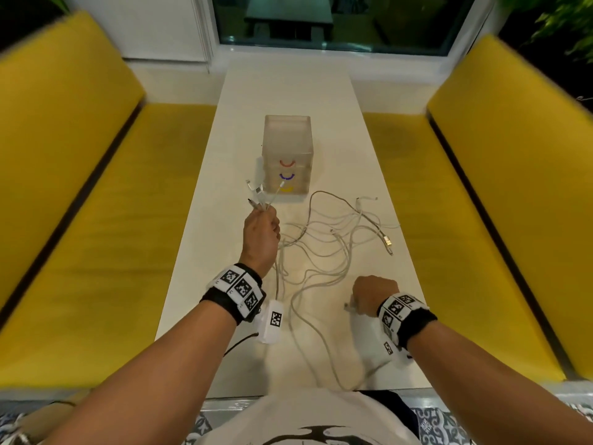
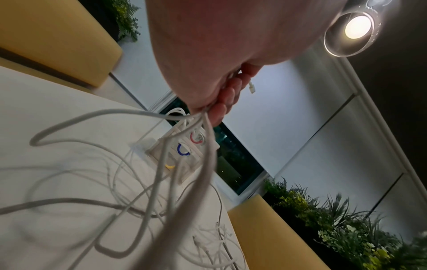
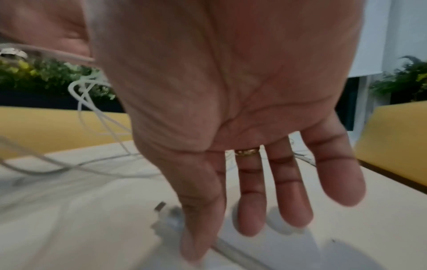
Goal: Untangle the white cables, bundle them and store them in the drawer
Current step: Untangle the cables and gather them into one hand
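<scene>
Left hand (image 1: 260, 232) grips bunch of white cables (image 1: 324, 252) mid-table (image 1: 199, 252), before drawer box (image 1: 286, 155). Right hand (image 1: 373, 295) fingers straight, touching plug (image 3: 169, 214) near front edge.

warm ceiling lamp (image 2: 357, 27) glare, soft motion blur, warped edges

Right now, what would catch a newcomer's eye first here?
The white cables sprawl in loops across the table, several ends gathered in the left hand. Behind them stands a clear drawer box with red, blue and yellow handles. Yellow benches flank the table.
</scene>
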